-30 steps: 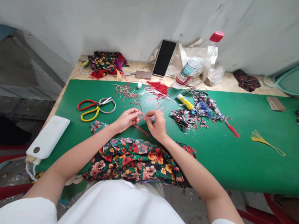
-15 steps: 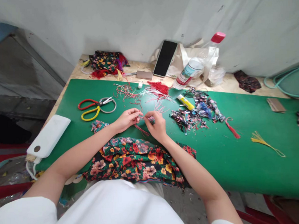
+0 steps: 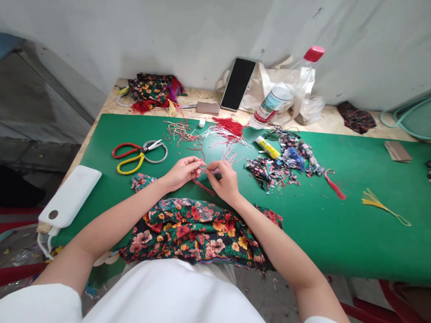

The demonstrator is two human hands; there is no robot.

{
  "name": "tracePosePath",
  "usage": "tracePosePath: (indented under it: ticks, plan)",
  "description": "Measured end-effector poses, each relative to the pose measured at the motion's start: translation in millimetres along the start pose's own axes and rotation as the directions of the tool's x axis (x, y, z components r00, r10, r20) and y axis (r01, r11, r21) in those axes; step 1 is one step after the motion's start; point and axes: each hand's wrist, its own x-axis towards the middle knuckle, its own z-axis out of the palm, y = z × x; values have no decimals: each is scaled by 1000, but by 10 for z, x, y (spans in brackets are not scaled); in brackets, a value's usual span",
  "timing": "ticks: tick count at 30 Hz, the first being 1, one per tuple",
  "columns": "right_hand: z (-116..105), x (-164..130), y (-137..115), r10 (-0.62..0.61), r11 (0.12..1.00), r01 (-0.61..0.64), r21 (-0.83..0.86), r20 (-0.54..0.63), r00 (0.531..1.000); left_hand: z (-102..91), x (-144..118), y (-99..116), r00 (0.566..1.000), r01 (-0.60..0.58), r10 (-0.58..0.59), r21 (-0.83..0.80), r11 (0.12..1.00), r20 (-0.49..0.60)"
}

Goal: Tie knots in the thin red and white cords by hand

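Observation:
My left hand (image 3: 183,174) is closed, its thumb and fingers pinching thin red cords (image 3: 204,186) whose loose ends hang below the fingertips. Close beside it, my right hand (image 3: 224,180) pinches the same cords, fingertips almost touching the left ones. The exact spot between the fingertips is too small to make out. Under my forearms lies a floral cloth (image 3: 200,225) in red, orange and black. Just beyond the hands are a bundle of red and white cords (image 3: 228,129) and a tangle of loose cord pieces (image 3: 182,131).
Scissors (image 3: 139,155) with red and yellow handles lie left, near a white power bank (image 3: 71,195). Right are a glue tube (image 3: 268,147), fabric scraps (image 3: 270,173), a red tassel (image 3: 334,185) and a yellow tassel (image 3: 384,205). A phone (image 3: 238,84) and a bottle (image 3: 275,100) stand behind.
My right hand has shifted very slightly left, toward the left fingertips. Everything else stays as it was.

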Motion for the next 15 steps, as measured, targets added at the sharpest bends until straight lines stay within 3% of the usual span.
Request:
tracePosePath:
  ticks: [15]
  plan:
    - [17,-5,20,3,1000,-2,-15,58,998,-45,17,-30,999,21,-21,-13,1000,33]
